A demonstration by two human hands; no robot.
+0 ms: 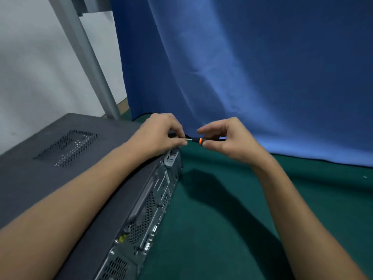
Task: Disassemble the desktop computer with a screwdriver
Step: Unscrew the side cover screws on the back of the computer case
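Hanging behind everything, that blue curtain (252, 67) filled most of your view, its hem falling onto the green-covered table (222, 219). White wall (30, 67) to your left, a grey pole (86, 57) slanting across it. The desktop computer (60, 168) lay flat on the table's left side, vented lid up, rear ports facing the green cloth. Your left hand (159, 134) sat at the case's far corner, fingers curled, pinching the shaft tip. Your right hand (228, 138) pinched the handle between thumb and fingers. The screwdriver (198, 140), black with an orange band, lay level between both hands, just off that corner.
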